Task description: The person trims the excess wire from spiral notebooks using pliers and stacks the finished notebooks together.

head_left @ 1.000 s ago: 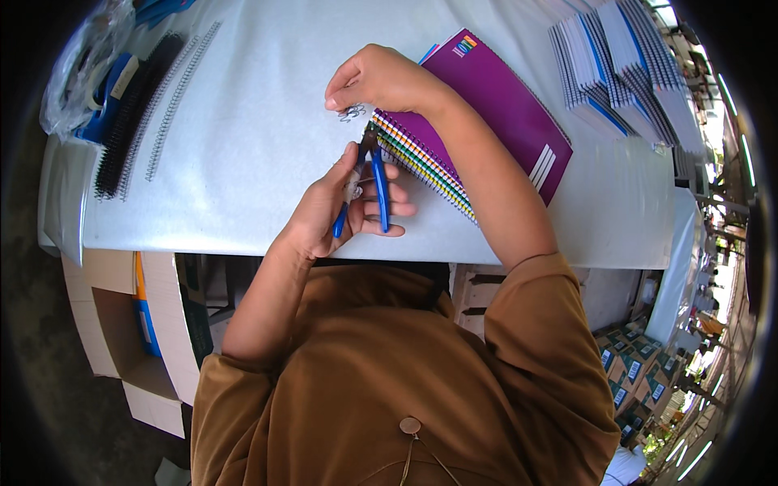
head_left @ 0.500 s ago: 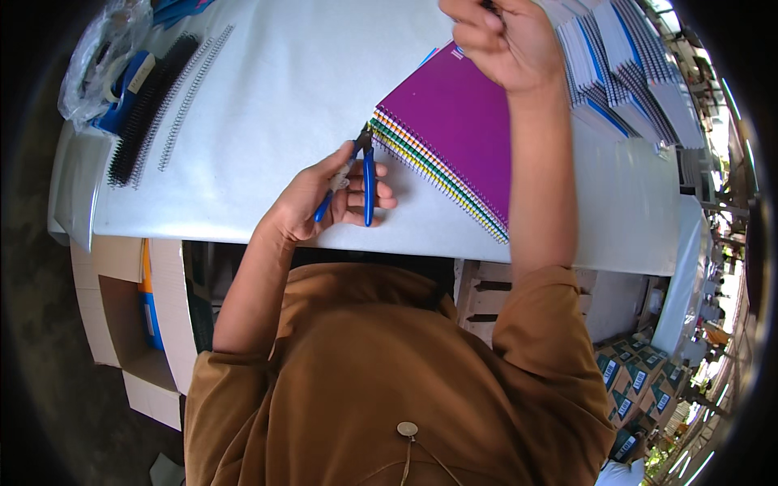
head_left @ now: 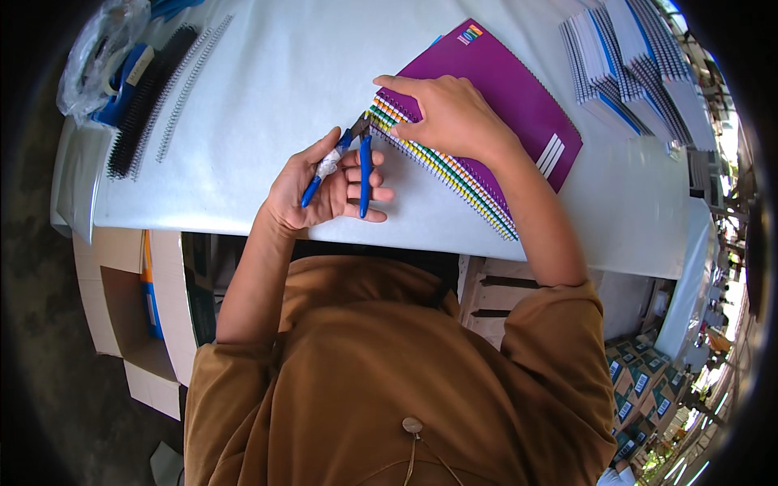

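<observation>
My left hand point(head_left: 301, 185) holds blue-handled cutting pliers point(head_left: 365, 174). Its palm faces up, fingers behind the far handle, and white wrapping covers part of the near one. The jaws reach the left corner of a stack of spiral notebooks point(head_left: 519, 89), at the end of the coils. On top is a purple cover; below it, white, orange, green and yellow edges show along the coiled side point(head_left: 454, 174). My right hand point(head_left: 454, 117) lies over the stack near that corner, index finger stretched out and thumb apart at the coils. The tips of its other fingers are hidden.
At the table's left lie black binding coils point(head_left: 154, 105), a thin loose coil point(head_left: 194, 89), and a blue object in clear plastic point(head_left: 101, 77). Stacked spiral-bound books point(head_left: 624, 69) stand at the far right. An open cardboard box point(head_left: 126, 312) sits below the table's left edge.
My right hand has come down from above the far side of the notebooks onto their left corner, uncovering more of the purple cover. The pliers stay at the corner, slightly shifted and opened wider.
</observation>
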{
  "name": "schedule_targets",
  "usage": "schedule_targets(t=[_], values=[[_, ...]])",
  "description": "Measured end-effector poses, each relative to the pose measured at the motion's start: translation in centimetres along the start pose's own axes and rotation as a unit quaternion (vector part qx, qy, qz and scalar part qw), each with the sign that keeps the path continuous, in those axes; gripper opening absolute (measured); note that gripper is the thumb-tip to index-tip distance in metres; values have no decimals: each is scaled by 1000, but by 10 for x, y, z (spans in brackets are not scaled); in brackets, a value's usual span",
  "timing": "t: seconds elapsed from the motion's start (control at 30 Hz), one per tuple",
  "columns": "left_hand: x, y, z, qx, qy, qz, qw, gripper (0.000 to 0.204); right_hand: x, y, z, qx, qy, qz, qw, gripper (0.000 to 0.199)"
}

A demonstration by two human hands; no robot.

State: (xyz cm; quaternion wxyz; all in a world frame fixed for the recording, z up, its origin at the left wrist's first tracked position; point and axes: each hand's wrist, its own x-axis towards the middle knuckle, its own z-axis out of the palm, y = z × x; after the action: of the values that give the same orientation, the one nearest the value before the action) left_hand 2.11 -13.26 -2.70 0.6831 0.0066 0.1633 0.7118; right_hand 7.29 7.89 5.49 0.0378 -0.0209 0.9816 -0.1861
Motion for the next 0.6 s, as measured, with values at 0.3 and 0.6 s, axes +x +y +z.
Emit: schedule_targets(t=[0.3,0.6], values=[[4,12,62,622,358,-80,692,58,-6,-17,5,-66,16,45,997,64],[-5,10,16,96,161,-25,982,62,-5,-6,15,-79,55,20,995,63]])
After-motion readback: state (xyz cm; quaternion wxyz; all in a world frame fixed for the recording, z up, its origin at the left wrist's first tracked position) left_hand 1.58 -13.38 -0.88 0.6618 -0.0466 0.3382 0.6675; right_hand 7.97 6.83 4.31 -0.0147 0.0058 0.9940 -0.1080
